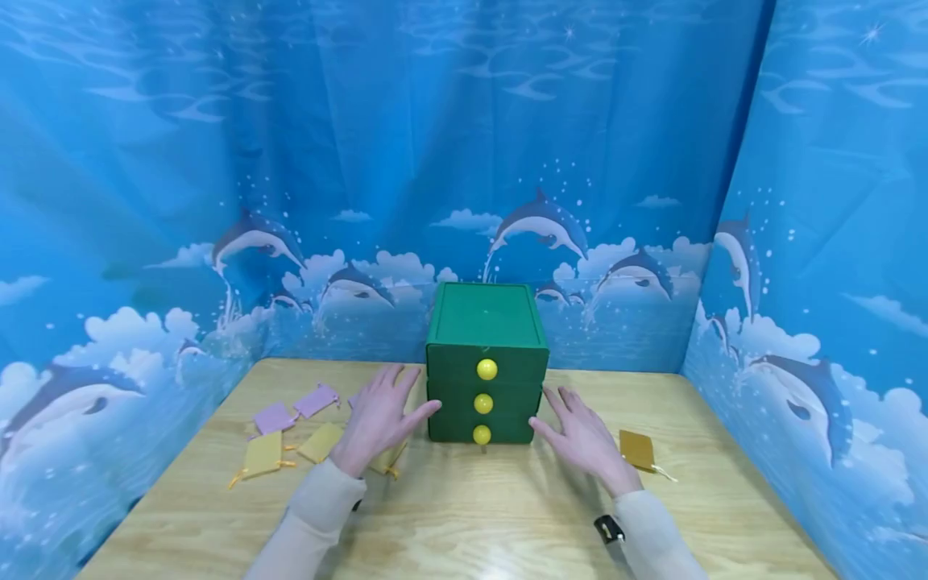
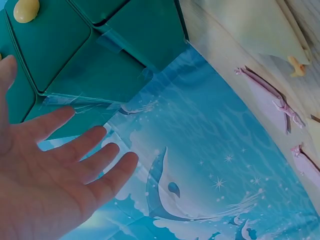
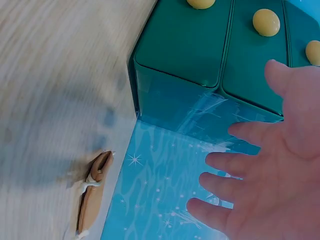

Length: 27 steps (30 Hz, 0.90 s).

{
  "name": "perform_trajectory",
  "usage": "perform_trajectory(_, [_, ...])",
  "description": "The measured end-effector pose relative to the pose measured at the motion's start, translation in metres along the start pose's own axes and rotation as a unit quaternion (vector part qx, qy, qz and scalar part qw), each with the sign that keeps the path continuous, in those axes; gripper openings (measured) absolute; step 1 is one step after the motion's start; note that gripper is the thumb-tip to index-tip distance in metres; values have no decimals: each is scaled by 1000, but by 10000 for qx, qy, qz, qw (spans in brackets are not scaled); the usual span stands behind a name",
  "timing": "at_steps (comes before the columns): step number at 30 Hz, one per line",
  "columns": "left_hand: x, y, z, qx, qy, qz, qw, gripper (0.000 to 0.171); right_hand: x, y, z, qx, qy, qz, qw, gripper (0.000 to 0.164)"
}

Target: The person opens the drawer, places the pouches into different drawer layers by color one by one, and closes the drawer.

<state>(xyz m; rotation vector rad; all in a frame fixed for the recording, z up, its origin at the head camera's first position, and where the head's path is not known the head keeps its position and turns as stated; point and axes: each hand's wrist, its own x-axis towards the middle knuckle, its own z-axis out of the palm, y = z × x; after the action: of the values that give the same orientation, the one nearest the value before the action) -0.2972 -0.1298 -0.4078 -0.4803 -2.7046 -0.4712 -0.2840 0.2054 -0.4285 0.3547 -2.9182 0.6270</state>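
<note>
A green three-drawer cabinet with round yellow knobs stands at the middle of the table, its drawers closed. My left hand is spread beside its left side, thumb close to the front corner. On the other side, my right hand is held with straight fingers near the right wall. Neither palm holds anything, as both wrist views show. Below and left of the left hand lie yellow drawstring pouches and purple ones, one partly hidden by that hand. A brown drawstring pouch lies right of the right hand.
The light wooden table reaches back to a blue curtain printed with dolphins, which also closes in both sides. Strips of clear tape show on the cabinet's side. A black strap sits at the right wrist.
</note>
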Motion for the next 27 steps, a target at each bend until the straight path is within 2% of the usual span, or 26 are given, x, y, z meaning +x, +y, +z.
perform_trajectory(4, [2,2,2,-63,314,72,9995,68,2,1,0,169,158,83,9997,69])
perform_trajectory(7, [3,3,3,-169,576,152,9981,60,4,0,-1,642,273,237,9973,68])
perform_trajectory(10, [4,4,6,-515,754,128,9957,54,6,-2,0,1262,383,384,9905,67])
perform_trajectory(13, [5,6,9,-1057,810,0,9911,46,8,-5,4,1899,545,430,9793,66])
perform_trajectory(17, [7,10,14,-1652,973,-151,9813,34,12,-7,8,2718,832,394,9579,63])
perform_trajectory(22, [11,14,14,-2101,1210,-312,9697,25,13,-17,-1,3866,846,474,9171,56])
perform_trajectory(24, [13,14,13,-2213,1304,-273,9661,19,16,-16,-2,4215,823,475,9019,54])
perform_trajectory(27, [17,16,12,-2225,1474,-34,9637,12,24,-10,1,4415,930,431,8914,55])
